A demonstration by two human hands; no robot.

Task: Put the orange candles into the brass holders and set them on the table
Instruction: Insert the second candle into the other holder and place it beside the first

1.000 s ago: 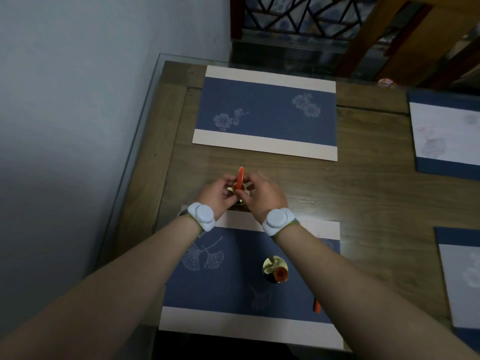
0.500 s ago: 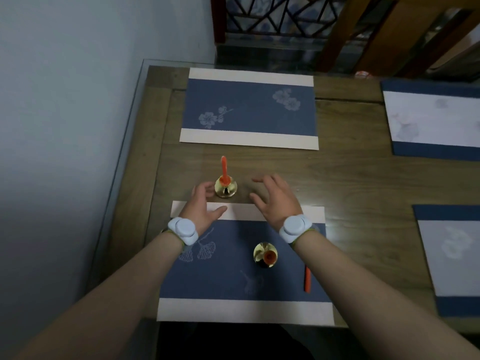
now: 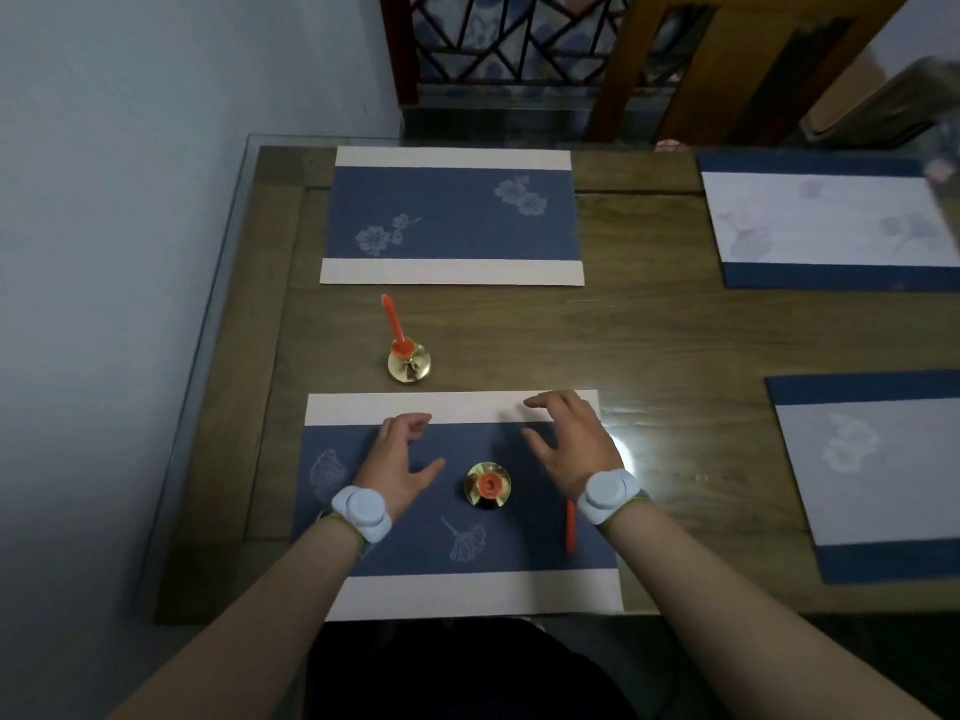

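1 orange candle (image 3: 393,321) stands in its brass holder (image 3: 409,364) on bare table (image 3: 675,345) beyond the near placemat (image 3: 415,553). The second holder (image 3: 487,485) sits mid-mat; the loose candle (image 3: 571,525) lies by its right edge. Left hand (image 3: 397,462) and right hand (image 3: 569,446) hover empty, fingers spread. Best: steady that holder, seat the candle upright.

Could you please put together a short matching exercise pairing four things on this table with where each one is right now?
Things:
1. candle in its holder
2. holder with an orange centre
3. loose candle
4. left hand

Places:
A. lying flat on the near placemat, beside the right wrist
B. standing on bare wood between the two placemats
C. open over the near placemat, left of the holder
D. on the near placemat, between the two hands

Pairs: 1-B, 2-D, 3-A, 4-C
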